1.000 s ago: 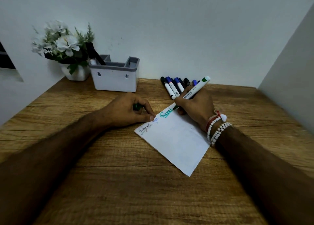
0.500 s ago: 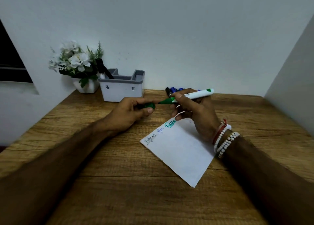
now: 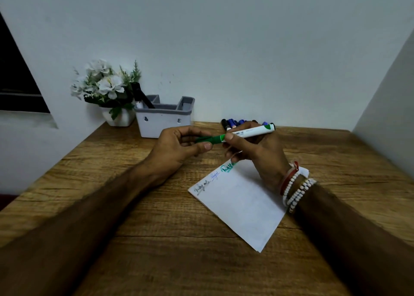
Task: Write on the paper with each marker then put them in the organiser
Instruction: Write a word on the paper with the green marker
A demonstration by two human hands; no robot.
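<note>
The left hand [image 3: 179,145] is curled, its thumb and fingers pinching the green cap [image 3: 207,139]. The right hand [image 3: 257,152] is also closed, gripping the white barrel of the green marker [image 3: 251,132] between thumb and fingers. Beaded bracelets [image 3: 295,190] sit on that wrist.

Both hands hover above the bench [image 3: 156,239], just beyond the far edge of the paper [image 3: 242,204]. The marker lies nearly level, with its green-banded back end pointing right and slightly up. The cap meets its writing end on the left, but whether it is pushed fully home cannot be told.

The paper lies askew on the bench under the right wrist. Three short scrawls run along its far-left edge: one dark, one blue, one green.

The grey organiser [image 3: 164,121] stands far left by the wall, with a black marker [image 3: 141,94] leaning in its left compartment and a flower pot [image 3: 105,87] just to its left. The loose markers [image 3: 233,123] lie behind the right hand.
</note>
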